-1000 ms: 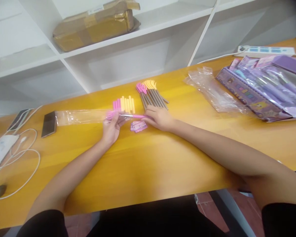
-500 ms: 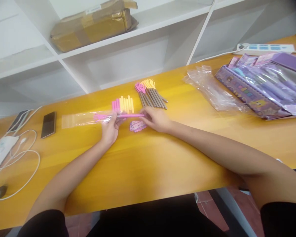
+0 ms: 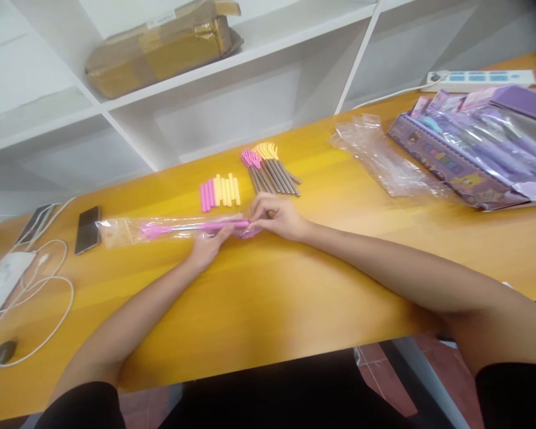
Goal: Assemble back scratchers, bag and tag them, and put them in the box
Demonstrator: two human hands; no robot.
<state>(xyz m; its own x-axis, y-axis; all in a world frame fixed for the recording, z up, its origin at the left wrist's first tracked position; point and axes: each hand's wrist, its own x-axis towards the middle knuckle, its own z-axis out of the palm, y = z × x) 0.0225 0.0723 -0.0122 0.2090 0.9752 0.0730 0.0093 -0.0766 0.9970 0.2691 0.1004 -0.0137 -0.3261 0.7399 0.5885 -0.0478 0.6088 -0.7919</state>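
A pink back scratcher point(image 3: 223, 225) with a hand-shaped head and a metal rod lies lengthwise inside a clear plastic bag point(image 3: 120, 231). My left hand point(image 3: 206, 247) is closed round the bag and the scratcher's handle from below, thumb on top. At the handle's right end, my right hand point(image 3: 277, 215) pinches the bag's edge. Pink and purple printed cards point(image 3: 249, 233) lie just under the fingers, mostly covered. Behind the hands are short pink tubes point(image 3: 208, 195) and yellow tubes point(image 3: 227, 190) in a row. Beside them sit several pink and yellow scratcher heads on metal rods point(image 3: 274, 173).
Empty clear bags point(image 3: 379, 155) lie to the right, against a purple display box point(image 3: 446, 161) of packaged scratchers. On the left are a phone point(image 3: 88, 229), a white cable point(image 3: 69, 298) and a power strip point(image 3: 6, 277). A shelf with a taped carton point(image 3: 161, 50) stands behind.
The scratcher has slid further right-to-left into the bag, its handle now covered by plastic. My left hand has shifted slightly along the handle; my right hand stays at its end.
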